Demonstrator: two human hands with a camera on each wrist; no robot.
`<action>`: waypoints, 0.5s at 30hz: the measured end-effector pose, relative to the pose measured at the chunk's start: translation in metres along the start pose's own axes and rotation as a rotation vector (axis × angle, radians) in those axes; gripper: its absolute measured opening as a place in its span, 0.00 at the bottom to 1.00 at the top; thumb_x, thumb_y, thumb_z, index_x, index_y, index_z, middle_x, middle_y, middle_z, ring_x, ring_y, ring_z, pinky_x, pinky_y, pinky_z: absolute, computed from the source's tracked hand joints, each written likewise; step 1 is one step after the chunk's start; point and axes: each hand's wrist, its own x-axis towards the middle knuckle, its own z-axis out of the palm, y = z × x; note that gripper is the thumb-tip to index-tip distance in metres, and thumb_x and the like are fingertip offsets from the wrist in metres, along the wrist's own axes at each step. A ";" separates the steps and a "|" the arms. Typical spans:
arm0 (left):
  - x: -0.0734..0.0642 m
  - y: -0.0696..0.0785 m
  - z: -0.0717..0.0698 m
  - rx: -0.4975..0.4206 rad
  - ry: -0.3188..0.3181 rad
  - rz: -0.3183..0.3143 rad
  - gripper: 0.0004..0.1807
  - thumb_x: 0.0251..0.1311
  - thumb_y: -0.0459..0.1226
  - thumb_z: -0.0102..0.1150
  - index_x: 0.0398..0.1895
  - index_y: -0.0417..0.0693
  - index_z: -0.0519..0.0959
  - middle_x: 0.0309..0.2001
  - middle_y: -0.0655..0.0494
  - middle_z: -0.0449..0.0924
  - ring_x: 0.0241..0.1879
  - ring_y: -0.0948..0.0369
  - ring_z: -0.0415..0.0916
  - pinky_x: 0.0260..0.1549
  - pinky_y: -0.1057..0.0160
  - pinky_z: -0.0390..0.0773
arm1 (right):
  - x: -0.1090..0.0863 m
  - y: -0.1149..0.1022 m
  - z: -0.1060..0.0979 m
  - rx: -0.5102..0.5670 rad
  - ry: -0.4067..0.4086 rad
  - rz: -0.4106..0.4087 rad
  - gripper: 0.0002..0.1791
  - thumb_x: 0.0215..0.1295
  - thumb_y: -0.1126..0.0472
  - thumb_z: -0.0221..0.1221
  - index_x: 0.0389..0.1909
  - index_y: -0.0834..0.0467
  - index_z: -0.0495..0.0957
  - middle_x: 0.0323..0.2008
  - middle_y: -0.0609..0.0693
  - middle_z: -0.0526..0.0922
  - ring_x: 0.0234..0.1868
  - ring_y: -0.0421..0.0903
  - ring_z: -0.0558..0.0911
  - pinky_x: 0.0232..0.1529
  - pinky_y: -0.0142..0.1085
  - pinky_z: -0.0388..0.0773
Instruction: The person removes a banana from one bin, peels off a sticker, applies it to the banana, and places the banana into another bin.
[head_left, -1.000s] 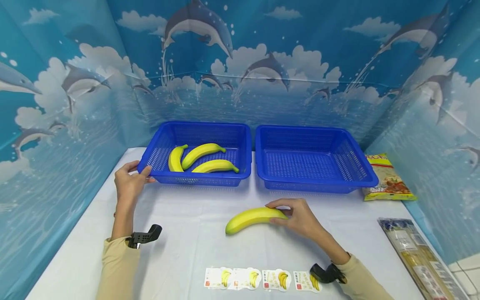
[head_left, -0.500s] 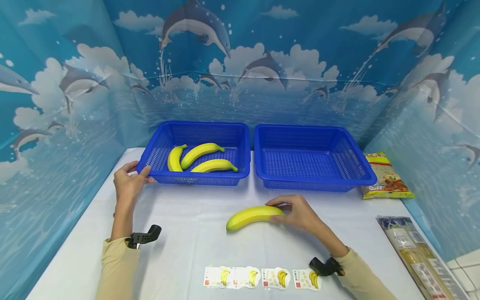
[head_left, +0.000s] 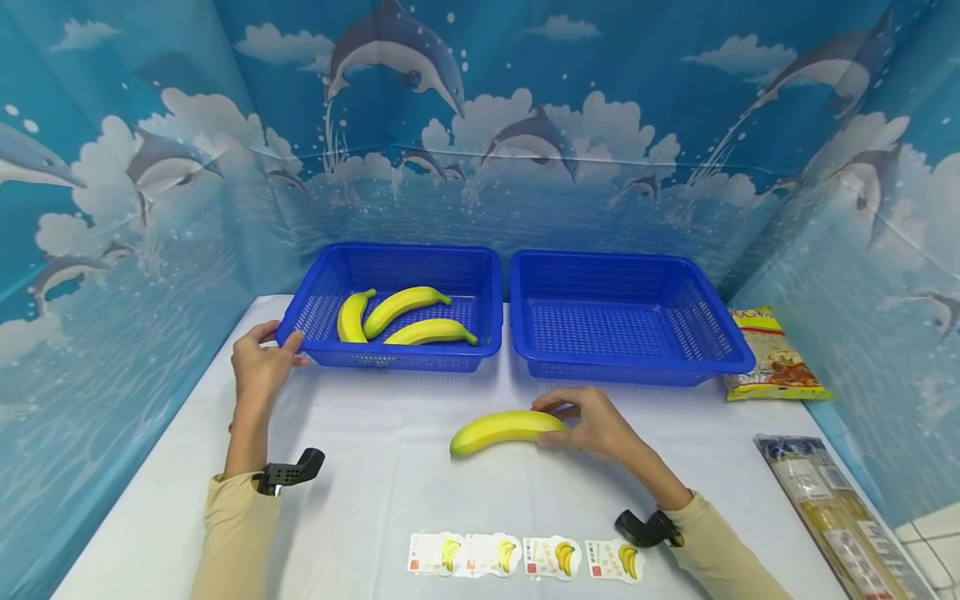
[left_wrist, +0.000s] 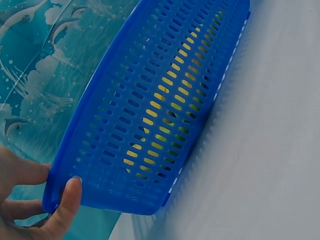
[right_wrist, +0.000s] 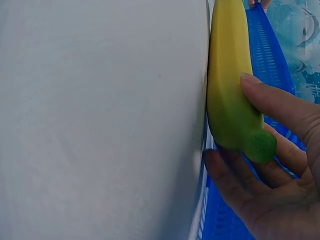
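Observation:
My right hand (head_left: 594,423) holds a yellow banana (head_left: 501,431) by its right end, over the white table in front of the two baskets. In the right wrist view the thumb presses one side of this banana (right_wrist: 230,75), near its green stub, with the fingers on the other side. At the back left, my left hand (head_left: 262,358) grips the near left corner of a blue plastic basket (head_left: 405,356), thumb over the rim. Inside that basket lie three more bananas (head_left: 405,308). The left wrist view shows their yellow through the slotted basket wall (left_wrist: 145,85).
A second blue basket (head_left: 637,369), with a bare floor, stands right of the first. Beside it lies a printed food packet (head_left: 776,354), with long clear packages (head_left: 825,517) nearer me. Several banana-picture cards (head_left: 551,558) line the front. A dolphin-print curtain (head_left: 480,125) surrounds the table.
My right hand and the banana have shifted slightly away from me, toward the baskets, and the banana lies a little more level. The left hand stays at the basket corner.

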 end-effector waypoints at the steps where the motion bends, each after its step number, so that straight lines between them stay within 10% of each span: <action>1: 0.000 0.000 -0.001 0.006 -0.004 0.002 0.35 0.79 0.41 0.60 0.82 0.36 0.63 0.72 0.34 0.72 0.24 0.72 0.84 0.32 0.78 0.82 | 0.000 0.000 0.000 0.001 -0.005 0.005 0.25 0.52 0.68 0.82 0.53 0.65 0.88 0.50 0.58 0.91 0.52 0.58 0.89 0.54 0.42 0.88; 7: -0.003 0.003 -0.009 0.123 -0.049 0.016 0.38 0.80 0.47 0.57 0.83 0.35 0.60 0.74 0.31 0.69 0.51 0.48 0.90 0.51 0.62 0.88 | 0.002 -0.002 0.000 -0.002 -0.024 -0.009 0.26 0.51 0.68 0.82 0.53 0.65 0.87 0.50 0.58 0.90 0.52 0.58 0.89 0.56 0.45 0.88; 15: -0.027 0.018 -0.003 0.324 0.000 0.223 0.39 0.75 0.44 0.63 0.78 0.26 0.64 0.76 0.23 0.58 0.77 0.31 0.51 0.74 0.32 0.61 | 0.000 0.000 -0.002 -0.012 -0.039 -0.001 0.28 0.53 0.66 0.83 0.55 0.67 0.85 0.50 0.57 0.90 0.52 0.57 0.89 0.57 0.46 0.87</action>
